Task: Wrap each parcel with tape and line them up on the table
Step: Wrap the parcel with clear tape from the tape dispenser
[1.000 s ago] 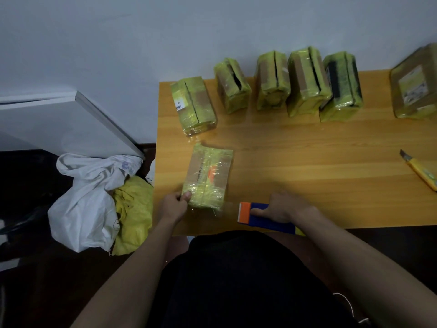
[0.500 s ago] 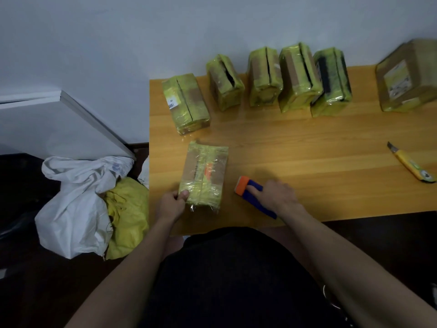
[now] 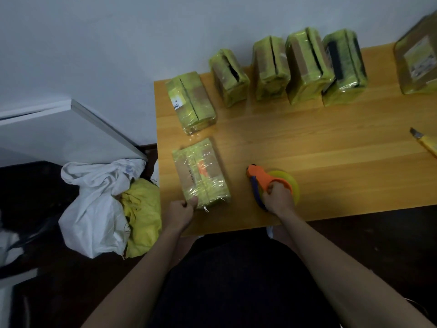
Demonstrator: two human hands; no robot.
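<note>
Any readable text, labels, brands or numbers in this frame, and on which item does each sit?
No text reads clearly.
Near parcel: dark print beside an orange mark, too blurred.
Back-left parcel: white barcode sticker, digits too small.
Large parcel at the right edge: shipping label, print too small.

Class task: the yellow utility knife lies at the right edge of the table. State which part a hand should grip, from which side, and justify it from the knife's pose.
Grip the yellow handle of the utility knife, coming from above on the right. The dark blade tip points up and left, towards the row of parcels, so the handle end is the safe part. Most of the handle runs out of frame, so its full length cannot be judged.
</note>
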